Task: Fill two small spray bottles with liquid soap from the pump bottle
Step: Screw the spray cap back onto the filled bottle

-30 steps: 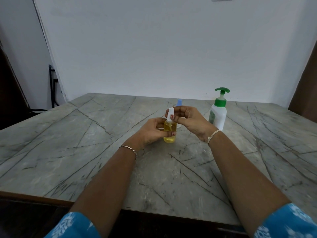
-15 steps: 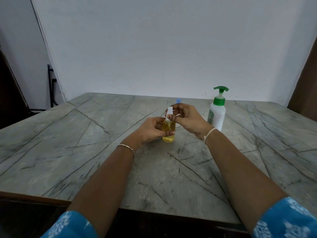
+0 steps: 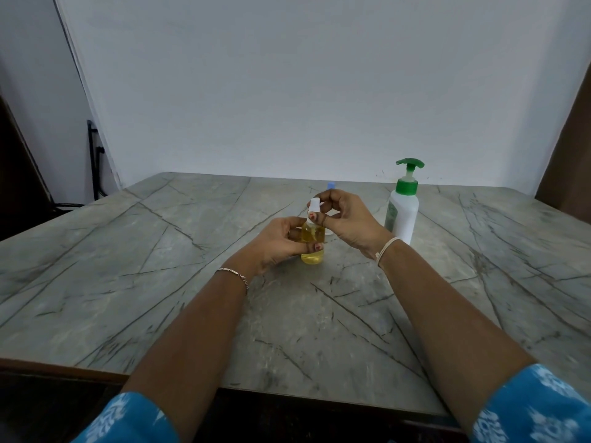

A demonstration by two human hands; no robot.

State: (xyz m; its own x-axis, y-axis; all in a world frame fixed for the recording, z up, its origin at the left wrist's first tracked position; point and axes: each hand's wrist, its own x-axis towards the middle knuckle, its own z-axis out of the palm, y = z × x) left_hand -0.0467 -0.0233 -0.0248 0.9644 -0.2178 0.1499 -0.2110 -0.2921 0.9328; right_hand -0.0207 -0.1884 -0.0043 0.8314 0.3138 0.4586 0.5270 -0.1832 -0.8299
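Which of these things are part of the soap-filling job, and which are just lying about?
Part of the job: small spray bottle, gripped by the left hand; its white spray top, pinched by the right hand; pump bottle; blue cap behind the hands, probably the second bottle's.
Just there: stone-patterned table; black cable by the wall.

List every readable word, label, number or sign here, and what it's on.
None readable.
Green label on the white plastic pump bottle with green pump head: too blurred to read.
Small clear spray bottle of yellow liquid: no print visible.
Grey veined stone-look table: no markings.
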